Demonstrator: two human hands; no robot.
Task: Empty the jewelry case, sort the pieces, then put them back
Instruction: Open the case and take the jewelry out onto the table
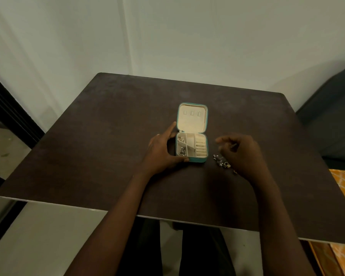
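Pale walls meet in a corner behind a dark tabletop [108,136], and a small teal jewelry case [192,145] sits near its middle with the lid thrown back, cream lining showing. From where I stand, the left hand [163,151] cups the left side of the case, thumb at the near corner and forefinger up by the hinge, steadying it. The right hand [241,152] hovers just right of the case, fingers curled; something thin seems pinched there, though I cannot tell for sure. Below it a little heap of pieces [222,161] lies on the tabletop. Emptying looks partly done: a few trinkets [181,146] remain in the left compartments, while the ring rolls on the right look bare. Sorting and putting back are, I judge, yet to come.
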